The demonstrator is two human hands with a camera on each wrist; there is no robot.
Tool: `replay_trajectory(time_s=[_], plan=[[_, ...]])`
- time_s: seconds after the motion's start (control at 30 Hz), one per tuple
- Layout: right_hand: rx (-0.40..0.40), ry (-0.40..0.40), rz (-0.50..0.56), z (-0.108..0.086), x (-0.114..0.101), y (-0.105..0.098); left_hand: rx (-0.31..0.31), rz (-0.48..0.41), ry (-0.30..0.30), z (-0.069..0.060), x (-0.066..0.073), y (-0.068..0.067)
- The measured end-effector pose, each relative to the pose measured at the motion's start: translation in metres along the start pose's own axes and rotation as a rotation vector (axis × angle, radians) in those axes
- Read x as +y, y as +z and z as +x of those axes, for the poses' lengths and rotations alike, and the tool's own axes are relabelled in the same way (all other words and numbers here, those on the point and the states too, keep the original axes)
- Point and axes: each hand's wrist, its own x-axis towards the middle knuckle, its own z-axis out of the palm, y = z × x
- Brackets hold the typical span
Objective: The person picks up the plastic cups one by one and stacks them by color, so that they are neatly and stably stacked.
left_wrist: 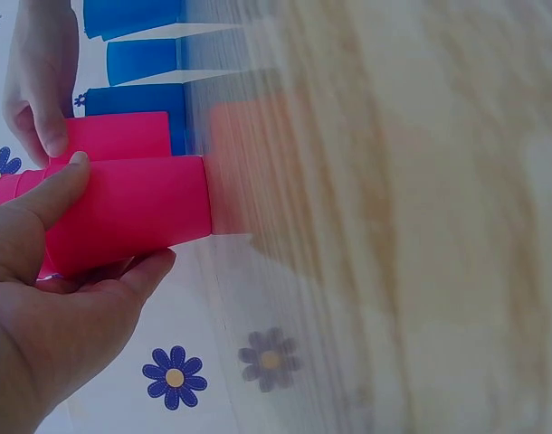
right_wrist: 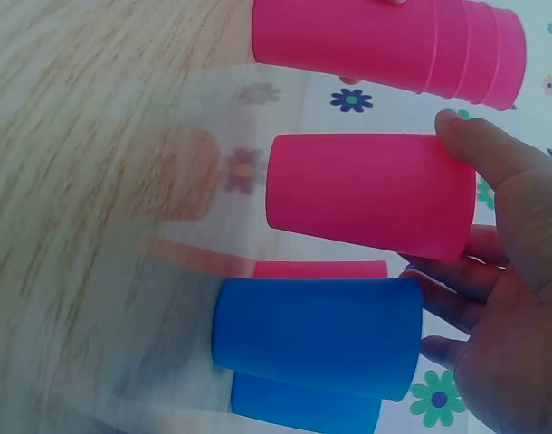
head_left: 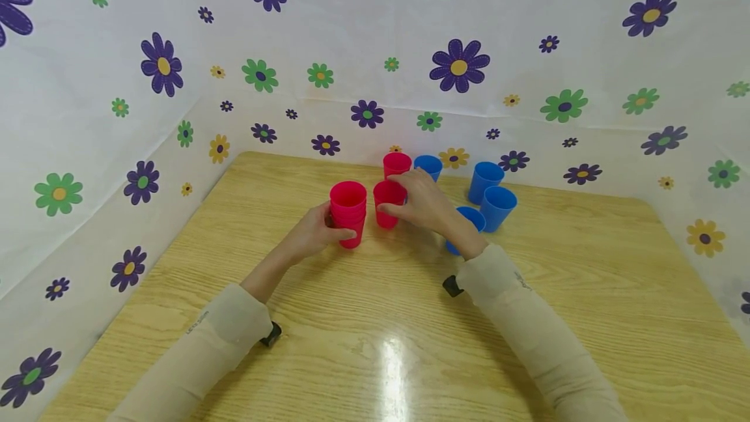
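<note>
My left hand [head_left: 310,234] grips a stack of nested red cups [head_left: 349,217], thumb on the near side. The stack stands upright on the wooden table, several rims showing one above another. Just right of it, my right hand [head_left: 426,199] holds a single red cup [head_left: 387,213] near its rim, between thumb and fingers. In the right wrist view this held cup [right_wrist: 366,190] appears slightly off the table, apart from the stack [right_wrist: 348,41]. A further red cup [head_left: 396,161] stands behind it. Beside the right fingers is a blue cup [right_wrist: 317,334].
Several blue cups stand upright to the right: one at the back [head_left: 428,167], two close together [head_left: 484,184] [head_left: 498,210], and one partly hidden under the right forearm [head_left: 473,219]. A flower-printed white sheet [head_left: 398,90] rises behind the wooden table [head_left: 351,324].
</note>
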Motion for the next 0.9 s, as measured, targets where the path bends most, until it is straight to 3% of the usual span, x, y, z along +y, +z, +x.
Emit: replay_trajectory(time_s=[0.47, 0.9], plan=[[-0.041, 0.011, 0.058, -0.023, -0.010, -0.011, -0.008, -0.007, 0.012, 0.001, -0.003, -0.001], [-0.044, -0.048, 0.108, -0.051, -0.022, -0.021, -0.007, 0.004, 0.022, 0.000, -0.001, 0.000]])
